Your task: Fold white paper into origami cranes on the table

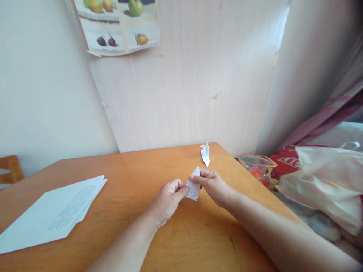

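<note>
Both of my hands hold a small folded piece of white paper (194,186) just above the orange wooden table (136,166). My left hand (168,199) pinches its left edge between thumb and curled fingers. My right hand (213,186) pinches its upper right side. A second small folded white paper shape (205,153) stands on the table just beyond my hands, near the far right corner.
Printed white paper sheets (53,212) lie at the table's left. A wooden panel with a fruit poster (120,24) rises behind the table. Right of the table edge sit a clear container with colourful contents (259,168) and plastic bags (320,181). A wooden chair (10,168) shows far left.
</note>
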A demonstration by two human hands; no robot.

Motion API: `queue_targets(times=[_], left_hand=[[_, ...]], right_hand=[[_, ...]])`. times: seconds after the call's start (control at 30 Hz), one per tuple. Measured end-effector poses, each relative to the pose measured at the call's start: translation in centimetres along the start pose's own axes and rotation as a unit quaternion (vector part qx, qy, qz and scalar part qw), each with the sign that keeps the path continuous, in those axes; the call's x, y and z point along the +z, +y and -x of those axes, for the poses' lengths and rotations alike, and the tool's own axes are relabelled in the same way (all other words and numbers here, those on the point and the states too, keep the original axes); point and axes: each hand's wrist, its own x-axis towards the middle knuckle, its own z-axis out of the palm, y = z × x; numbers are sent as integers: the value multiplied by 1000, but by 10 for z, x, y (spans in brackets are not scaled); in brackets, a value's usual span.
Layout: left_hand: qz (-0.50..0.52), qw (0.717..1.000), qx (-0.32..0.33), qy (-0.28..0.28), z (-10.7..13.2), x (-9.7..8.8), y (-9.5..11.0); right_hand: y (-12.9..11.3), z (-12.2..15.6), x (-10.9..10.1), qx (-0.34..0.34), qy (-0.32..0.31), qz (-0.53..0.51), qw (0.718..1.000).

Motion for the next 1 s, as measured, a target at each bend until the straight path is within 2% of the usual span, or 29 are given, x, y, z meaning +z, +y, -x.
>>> queue_targets(times=[0.17, 0.33, 0.6, 1.0], left_hand=[[45, 998, -8, 31, -3, -4, -2], [95, 993, -17, 72, -7, -10, -9], [129, 989, -20, 68, -7, -11, -7], [107, 993, -9, 53, -4, -7, -5]], right_hand=[[-3, 0, -3, -18, -21, 21, 999], [-1, -2, -8, 0, -21, 25, 999], [-9, 4, -2, 35, -59, 59, 996], [-5, 2, -1, -8, -26, 101, 994]])
